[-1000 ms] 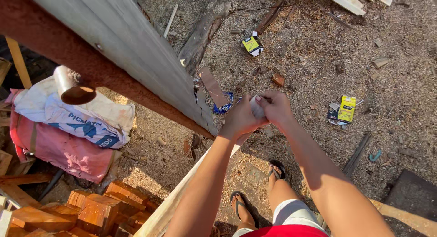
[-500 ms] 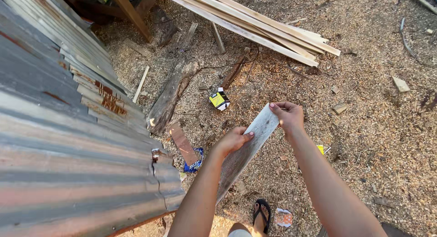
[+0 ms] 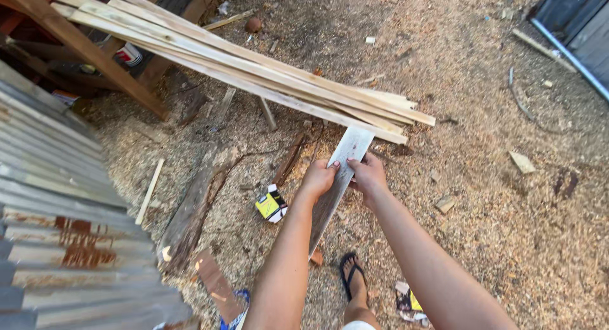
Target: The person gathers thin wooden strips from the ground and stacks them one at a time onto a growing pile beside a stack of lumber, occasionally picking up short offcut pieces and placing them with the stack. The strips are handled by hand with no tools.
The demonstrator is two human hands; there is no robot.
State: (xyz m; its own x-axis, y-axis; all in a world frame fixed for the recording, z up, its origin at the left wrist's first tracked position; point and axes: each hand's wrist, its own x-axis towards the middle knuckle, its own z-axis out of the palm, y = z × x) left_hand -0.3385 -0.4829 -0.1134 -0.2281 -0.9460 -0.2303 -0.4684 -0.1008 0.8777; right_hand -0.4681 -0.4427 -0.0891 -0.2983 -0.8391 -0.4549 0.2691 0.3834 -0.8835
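2 hands grip 1 plank [image 3: 339, 178]: left hand [image 3: 319, 180] closed on its left edge, right hand [image 3: 366, 174] on its right, plank held tilted above the sawdust ground [image 3: 507, 228]. Carrying looks underway; keeping it level seems needed. Ahead lies a lath stack [image 3: 254, 70]; a yellow box [image 3: 271, 204], sandalled foot [image 3: 351, 279] and corrugated sheets [image 3: 57, 228] crowd below.

Hidden behind the left hand [image 3: 319, 180] and right hand [image 3: 368, 174]: the middle stretch of the grey board [image 3: 346, 160]; lower end lost behind the left forearm. Cut off at 9 o'clock: corrugated sheets [image 3: 57, 209]. Cut off at 11 o'clock: long timber strips [image 3: 254, 70]. Too small to read: yellow packet [image 3: 271, 204]. Half seen at 6 o'clock: sandalled foot [image 3: 352, 280].
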